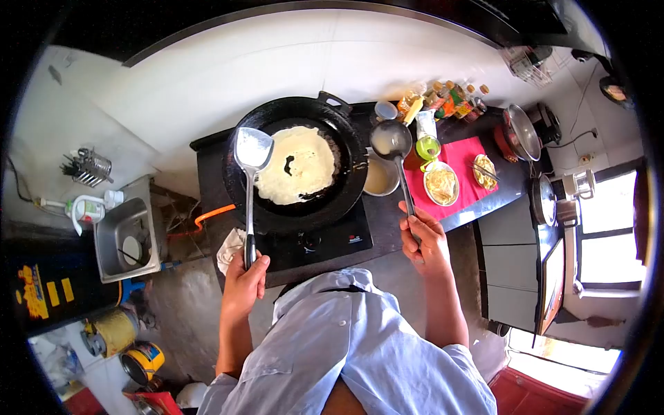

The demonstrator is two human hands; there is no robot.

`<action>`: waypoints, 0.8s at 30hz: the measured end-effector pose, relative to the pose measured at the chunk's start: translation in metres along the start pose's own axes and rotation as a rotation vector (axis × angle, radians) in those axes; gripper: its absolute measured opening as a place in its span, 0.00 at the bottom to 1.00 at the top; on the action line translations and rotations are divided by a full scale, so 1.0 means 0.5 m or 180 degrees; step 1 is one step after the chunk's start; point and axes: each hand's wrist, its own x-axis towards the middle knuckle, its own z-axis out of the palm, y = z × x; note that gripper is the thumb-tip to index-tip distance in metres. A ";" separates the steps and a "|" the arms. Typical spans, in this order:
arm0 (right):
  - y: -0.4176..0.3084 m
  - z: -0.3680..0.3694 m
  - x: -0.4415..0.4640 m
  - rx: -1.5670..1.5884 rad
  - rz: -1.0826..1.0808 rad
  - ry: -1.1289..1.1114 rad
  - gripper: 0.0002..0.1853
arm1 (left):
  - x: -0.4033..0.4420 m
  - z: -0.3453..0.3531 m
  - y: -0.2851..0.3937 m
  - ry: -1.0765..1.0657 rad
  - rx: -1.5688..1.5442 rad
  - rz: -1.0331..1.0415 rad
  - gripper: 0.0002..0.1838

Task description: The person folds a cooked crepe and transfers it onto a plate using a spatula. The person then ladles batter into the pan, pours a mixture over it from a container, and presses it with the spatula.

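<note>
My left hand (244,289) is closed round the handle of a metal spatula (254,148), whose blade is over the left side of a black pan (238,185). A pale, thin pancake (296,164) with a small hole lies in the pan. In my right hand (425,236) is the dark handle of a ladle (391,140). The ladle's bowl is above and beside a pot (380,176) that holds pale liquid. The pan rests on a black cooktop (321,245).
A red cloth (465,153) bears two bowls of food (441,185) (485,171). Bottles (456,100) stand by the wall. A metal pan (522,133) is at the right, a cloth (230,250) by the cooktop, and a sink (128,238) at the left.
</note>
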 end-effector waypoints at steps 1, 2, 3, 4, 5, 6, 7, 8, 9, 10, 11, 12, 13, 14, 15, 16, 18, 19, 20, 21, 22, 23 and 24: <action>-0.008 0.024 -0.003 -0.0096 0.0021 -0.0029 0.19 | 0.000 -0.004 0.000 -0.0003 -0.0039 -0.0035 0.09; -0.009 0.045 0.000 -0.0242 0.0035 -0.0126 0.20 | 0.001 -0.006 0.001 -0.0010 -0.0079 -0.0064 0.10; -0.001 0.061 0.010 -0.0308 0.0072 -0.0224 0.20 | 0.003 -0.010 0.002 -0.0023 -0.0117 -0.0090 0.10; 0.012 0.075 0.021 -0.0370 0.0109 -0.0316 0.20 | 0.004 -0.014 0.000 -0.0059 -0.0128 -0.0067 0.10; 0.023 0.092 0.029 -0.0433 0.0147 -0.0405 0.19 | 0.003 -0.016 0.000 -0.0024 -0.0052 -0.0082 0.10; 0.033 0.114 0.035 -0.0683 0.0109 -0.0416 0.19 | 0.001 -0.018 0.001 0.0010 0.0023 -0.0095 0.11; 0.046 0.129 0.044 -0.0780 0.0096 -0.0504 0.19 | 0.000 -0.021 0.001 0.0045 0.0100 -0.0108 0.11; 0.061 0.141 0.053 -0.0957 0.0052 -0.0556 0.20 | 0.004 -0.029 -0.007 0.0010 0.0123 -0.0088 0.11; 0.075 0.152 0.059 -0.1132 0.0010 -0.0609 0.20 | 0.003 -0.033 -0.007 -0.0007 0.0113 -0.0116 0.11; 0.083 0.165 0.063 -0.1425 -0.0045 -0.0597 0.20 | 0.002 -0.036 -0.006 -0.0022 0.0103 -0.0145 0.11; 0.094 0.172 0.068 -0.1719 -0.0213 -0.0634 0.20 | 0.000 -0.040 -0.006 -0.0039 0.0094 -0.0175 0.11; 0.105 0.176 0.075 -0.2011 -0.0385 -0.0673 0.20 | -0.001 -0.044 -0.009 -0.0052 0.0100 -0.0156 0.11; 0.113 0.179 0.080 -0.2303 -0.0559 -0.0713 0.20 | -0.001 -0.047 -0.013 -0.0065 0.0106 -0.0136 0.11; 0.115 0.180 0.082 -0.2490 -0.0586 -0.0745 0.21 | -0.001 -0.050 -0.017 -0.0081 0.0112 -0.0115 0.12; 0.119 0.179 0.085 -0.2686 -0.0796 -0.0778 0.21 | -0.001 -0.054 -0.021 -0.0103 0.0103 -0.0092 0.12; 0.123 0.177 0.088 -0.2879 -0.1008 -0.0809 0.22 | 0.000 -0.058 -0.025 -0.0127 0.0095 -0.0070 0.11; 0.126 0.179 0.089 -0.3176 -0.1340 -0.0821 0.22 | 0.000 -0.062 -0.028 -0.0152 0.0106 -0.0071 0.11; 0.124 0.183 0.087 -0.3281 -0.1460 -0.0803 0.22 | -0.001 -0.063 -0.026 -0.0152 0.0124 -0.0094 0.11; 0.122 0.186 0.085 -0.3383 -0.1584 -0.0784 0.22 | -0.002 -0.063 -0.024 -0.0152 0.0146 -0.0114 0.11; 0.118 0.191 0.084 -0.3475 -0.1657 -0.0754 0.22 | -0.002 -0.063 -0.023 -0.0155 0.0160 -0.0114 0.11; 0.114 0.198 0.082 -0.3567 -0.1731 -0.0723 0.22 | -0.002 -0.063 -0.022 -0.0160 0.0176 -0.0114 0.11; 0.111 0.203 0.080 -0.3657 -0.1806 -0.0689 0.22 | -0.001 -0.064 -0.020 -0.0165 0.0193 -0.0112 0.11; 0.109 0.206 0.078 -0.3660 -0.1839 -0.0693 0.22 | -0.001 -0.064 -0.019 -0.0180 0.0213 -0.0121 0.11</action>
